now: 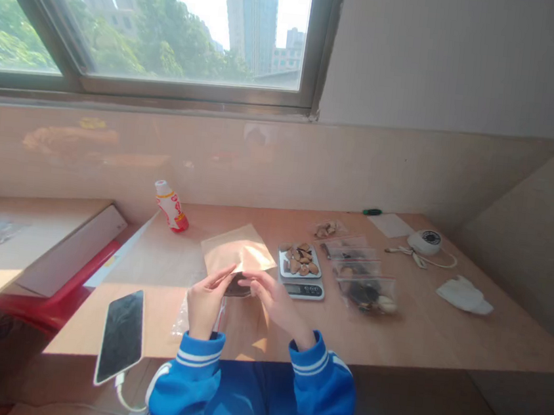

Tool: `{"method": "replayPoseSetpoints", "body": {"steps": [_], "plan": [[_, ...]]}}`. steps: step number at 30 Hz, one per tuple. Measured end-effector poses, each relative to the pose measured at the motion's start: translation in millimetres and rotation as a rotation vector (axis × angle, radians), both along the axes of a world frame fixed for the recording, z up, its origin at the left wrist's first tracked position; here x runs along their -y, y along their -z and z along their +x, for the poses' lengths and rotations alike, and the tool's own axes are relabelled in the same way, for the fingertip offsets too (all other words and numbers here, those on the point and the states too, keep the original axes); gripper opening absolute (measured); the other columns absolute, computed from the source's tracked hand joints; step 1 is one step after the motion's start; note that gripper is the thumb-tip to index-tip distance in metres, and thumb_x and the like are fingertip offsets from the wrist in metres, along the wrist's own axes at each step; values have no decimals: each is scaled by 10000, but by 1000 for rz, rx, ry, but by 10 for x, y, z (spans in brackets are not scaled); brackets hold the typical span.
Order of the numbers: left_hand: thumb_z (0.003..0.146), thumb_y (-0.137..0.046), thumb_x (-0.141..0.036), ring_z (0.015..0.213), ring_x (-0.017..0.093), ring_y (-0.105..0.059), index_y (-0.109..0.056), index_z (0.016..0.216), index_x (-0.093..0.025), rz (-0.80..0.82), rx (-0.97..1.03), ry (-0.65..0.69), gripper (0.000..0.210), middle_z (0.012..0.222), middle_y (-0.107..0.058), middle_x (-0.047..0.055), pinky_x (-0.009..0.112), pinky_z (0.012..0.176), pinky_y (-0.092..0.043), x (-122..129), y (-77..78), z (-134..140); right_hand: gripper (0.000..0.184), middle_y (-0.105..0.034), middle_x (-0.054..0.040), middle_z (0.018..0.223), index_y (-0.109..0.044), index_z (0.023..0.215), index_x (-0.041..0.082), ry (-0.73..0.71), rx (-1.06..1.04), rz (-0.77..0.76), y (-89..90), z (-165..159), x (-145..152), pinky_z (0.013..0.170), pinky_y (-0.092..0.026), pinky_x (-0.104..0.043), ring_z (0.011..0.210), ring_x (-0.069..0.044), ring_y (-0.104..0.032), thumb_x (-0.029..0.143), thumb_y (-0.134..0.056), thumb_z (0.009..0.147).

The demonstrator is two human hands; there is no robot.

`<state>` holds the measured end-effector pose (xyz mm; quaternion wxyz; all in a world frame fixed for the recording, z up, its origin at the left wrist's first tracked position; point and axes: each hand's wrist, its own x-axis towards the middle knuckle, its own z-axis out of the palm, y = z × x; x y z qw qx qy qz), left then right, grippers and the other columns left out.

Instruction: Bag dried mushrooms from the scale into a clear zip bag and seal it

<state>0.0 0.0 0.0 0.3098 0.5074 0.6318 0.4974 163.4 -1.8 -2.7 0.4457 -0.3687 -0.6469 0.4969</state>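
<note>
My left hand [206, 300] and my right hand [275, 298] meet over the wooden desk [422, 335], both pinching a small clear bag with dark contents [237, 288] between them. Just behind the hands lies a brown paper pouch [237, 249]. To the right of my right hand stands a small kitchen scale [301, 271] with a tray of brown nuts on it. Both sleeves are blue with white stripes.
Several filled clear zip bags [361, 276] lie in a row right of the scale. A phone [121, 335] on a cable rests at the desk's front left. A small white and red bottle [172, 206], a white round device [424, 241] and a white cloth [464, 296] are also there.
</note>
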Motion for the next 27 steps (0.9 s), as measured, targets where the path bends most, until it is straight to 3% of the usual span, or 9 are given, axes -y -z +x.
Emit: {"method": "replayPoseSetpoints", "body": {"steps": [3, 6, 10, 14, 20, 27], "plan": [[744, -658, -370, 978, 227, -679, -738, 969, -260, -12, -24, 8, 263, 960, -748, 8, 279, 828, -533, -28, 47, -20, 308, -728, -65, 976, -563, 1061, 209, 52, -107, -125, 1, 236, 4, 810, -509, -329, 900, -181, -661, 455, -458, 908], [746, -654, -385, 1011, 231, -666, -737, 965, -275, -12, -85, 13, 258, 985, -743, 8, 291, 859, -518, -88, 100, -36, 327, -725, -90, 979, -572, 901, 199, 253, -78, -170, 123, 540, -85, 751, -517, -322, 847, -193, -667, 519, -531, 844], [763, -635, -373, 1041, 226, -652, -732, 963, -279, 15, -113, 57, 241, 1006, -739, 6, 295, 886, -508, -213, 151, -51, 384, -714, -127, 969, -629, 853, 167, 544, 61, -50, 315, 991, -364, 808, -509, -348, 901, -229, -661, 539, -603, 763], [756, -639, -329, 1045, 218, -652, -727, 942, -246, 30, -44, 84, 222, 1018, -738, 23, 298, 908, -505, -331, 203, -58, 389, -713, -130, 865, -648, 846, 146, 752, 242, 30, 459, 1327, -776, 762, -511, -367, 798, -234, -658, 517, -560, 770], [743, -642, -297, 1048, 227, -650, -726, 922, -232, 35, -18, 95, 208, 1006, -741, 26, 324, 933, -502, -377, 265, -88, 248, -715, -108, 800, -662, 811, 151, 783, 390, -8, 649, 1448, -1161, 734, -493, -355, 774, -248, -658, 380, -601, 740], [750, -630, -346, 1059, 239, -644, -720, 940, -241, 32, -63, 117, 235, 1016, -738, 29, 342, 933, -502, -430, 314, -120, 375, -733, -126, 811, -672, 867, 168, 780, 473, -28, 687, 1451, -1045, 772, -464, -351, 847, -264, -676, 393, -372, 892]]}}
